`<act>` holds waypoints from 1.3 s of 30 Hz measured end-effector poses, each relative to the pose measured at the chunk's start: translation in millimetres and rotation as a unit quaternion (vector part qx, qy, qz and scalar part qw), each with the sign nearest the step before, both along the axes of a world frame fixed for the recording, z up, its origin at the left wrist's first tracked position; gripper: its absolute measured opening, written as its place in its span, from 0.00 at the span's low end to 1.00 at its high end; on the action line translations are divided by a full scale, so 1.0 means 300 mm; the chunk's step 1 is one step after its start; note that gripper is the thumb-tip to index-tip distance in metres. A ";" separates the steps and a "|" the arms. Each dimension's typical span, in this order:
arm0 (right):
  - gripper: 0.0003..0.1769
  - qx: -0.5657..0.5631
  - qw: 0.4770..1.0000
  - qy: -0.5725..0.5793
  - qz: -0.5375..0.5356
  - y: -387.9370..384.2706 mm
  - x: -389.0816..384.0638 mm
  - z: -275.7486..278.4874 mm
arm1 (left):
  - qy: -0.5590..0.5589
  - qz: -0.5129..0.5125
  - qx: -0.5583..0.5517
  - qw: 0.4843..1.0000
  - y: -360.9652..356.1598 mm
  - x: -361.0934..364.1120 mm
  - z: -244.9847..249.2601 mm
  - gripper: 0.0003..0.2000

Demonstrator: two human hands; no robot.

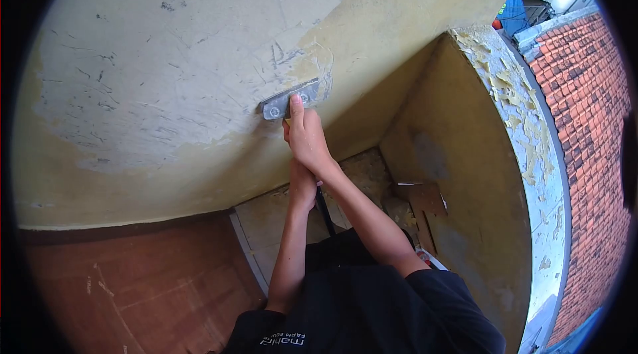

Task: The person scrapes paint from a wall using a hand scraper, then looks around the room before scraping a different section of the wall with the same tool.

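The right hand's grip (307, 138) is closed on a scraper (280, 105), thumb pressed on its metal, while the left hand's grip (303, 184) sits touching just below, beside a black rod (323, 210); I cannot tell what it has hold of. Right above the upper grip, the scraper's wide blade lies against the scuffed wall (179, 55). Far right of both grips stand a parapet (525, 121) with flaking paint and, beyond, a tiled roof (585, 101).

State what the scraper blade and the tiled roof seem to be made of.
Scraper blade: probably metal, dull grey and thin, with round rivet-like marks. Tiled roof: likely clay, matte, judging by its orange-red, dark-stained overlapping rows.
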State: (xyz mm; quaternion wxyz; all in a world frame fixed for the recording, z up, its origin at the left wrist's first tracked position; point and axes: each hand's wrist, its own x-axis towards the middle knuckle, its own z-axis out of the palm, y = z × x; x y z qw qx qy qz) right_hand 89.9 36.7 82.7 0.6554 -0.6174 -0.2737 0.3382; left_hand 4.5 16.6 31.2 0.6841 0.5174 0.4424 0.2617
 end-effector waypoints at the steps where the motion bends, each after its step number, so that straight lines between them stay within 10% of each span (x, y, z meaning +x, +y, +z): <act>1: 0.41 0.001 1.000 -0.004 -0.004 0.003 -0.002 -0.002 | -0.010 0.004 -0.002 1.000 -0.001 0.002 0.007 0.15; 26: 0.40 0.097 0.993 -0.055 -0.042 0.030 0.026 0.270 | -0.078 -0.002 0.081 0.994 0.054 0.053 0.222 0.14; 39: 0.40 0.026 1.000 -0.016 0.006 0.004 -0.044 0.091 | 0.012 0.015 0.049 0.999 0.007 -0.032 0.068 0.11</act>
